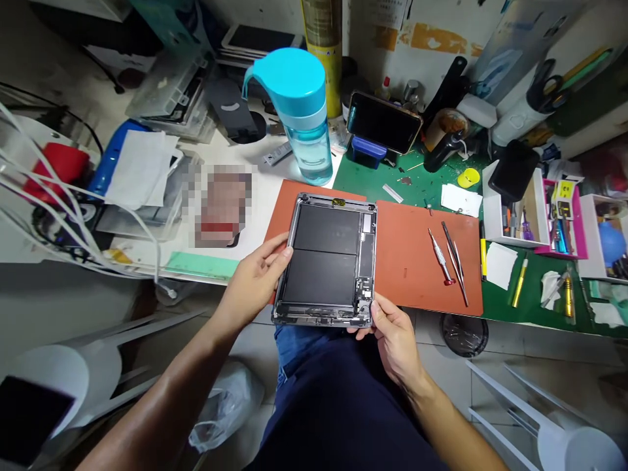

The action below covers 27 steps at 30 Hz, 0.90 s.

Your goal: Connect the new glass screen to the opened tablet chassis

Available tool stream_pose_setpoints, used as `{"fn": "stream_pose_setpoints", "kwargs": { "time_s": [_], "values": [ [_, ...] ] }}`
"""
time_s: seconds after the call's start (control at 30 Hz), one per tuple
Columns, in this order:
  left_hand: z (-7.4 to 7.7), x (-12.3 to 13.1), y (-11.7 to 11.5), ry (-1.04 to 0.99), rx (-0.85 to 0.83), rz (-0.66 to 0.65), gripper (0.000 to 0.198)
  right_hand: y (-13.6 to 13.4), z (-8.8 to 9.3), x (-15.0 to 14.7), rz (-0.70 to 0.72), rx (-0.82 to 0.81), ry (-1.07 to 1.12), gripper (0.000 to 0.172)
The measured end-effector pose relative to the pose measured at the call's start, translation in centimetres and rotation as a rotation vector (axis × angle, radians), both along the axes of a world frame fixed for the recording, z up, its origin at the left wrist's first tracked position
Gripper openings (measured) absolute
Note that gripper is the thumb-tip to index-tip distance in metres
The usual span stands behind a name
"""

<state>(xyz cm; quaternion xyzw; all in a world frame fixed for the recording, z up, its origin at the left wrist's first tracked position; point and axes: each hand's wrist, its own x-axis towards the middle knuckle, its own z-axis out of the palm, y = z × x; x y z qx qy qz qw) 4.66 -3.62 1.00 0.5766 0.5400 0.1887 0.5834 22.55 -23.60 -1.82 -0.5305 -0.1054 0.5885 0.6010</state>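
An opened tablet body point(326, 261) with two black battery cells showing lies on a red-brown work mat point(417, 261) at the bench's front edge. My left hand point(255, 281) grips its left side, fingers curled around the frame. At its lower right corner my right hand point(392, 330) holds it, thumb on the edge.
A red-handled screwdriver point(440, 256) and tweezers point(456, 261) lie on the mat's right part. Behind stand a blue water bottle point(304, 111) and a phone on a stand point(383, 124). Parts boxes point(540, 209) sit at the right, white cables point(73, 209) at the left.
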Motion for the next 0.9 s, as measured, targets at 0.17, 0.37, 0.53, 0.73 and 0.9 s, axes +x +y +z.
{"fn": "stream_pose_setpoints", "kwargs": {
  "time_s": [0.17,0.37,0.53,0.73,0.9],
  "values": [
    [0.9,-1.7,-1.9,0.462,0.356,-0.109,0.060,0.4,0.3,-0.6,-0.039,-0.068,-0.034,0.044],
    [0.7,-2.6,-4.5,0.598,0.634,-0.267,0.052,-0.1,-0.1,-1.2,-0.178,-0.179,-0.091,0.049],
    [0.1,-3.4,-6.2,0.595,0.804,-0.312,0.046,-1.1,-0.3,-1.2,-0.130,-0.206,-0.235,0.043],
    [-0.9,-3.4,-8.0,0.340,1.092,-0.332,0.056,-2.6,0.1,-0.3,-0.049,-0.256,-0.639,0.034],
    [-1.1,-1.5,-9.4,0.132,1.145,-0.498,0.041,-2.4,0.4,0.2,-0.009,-0.173,-0.883,0.020]
  ]
}}
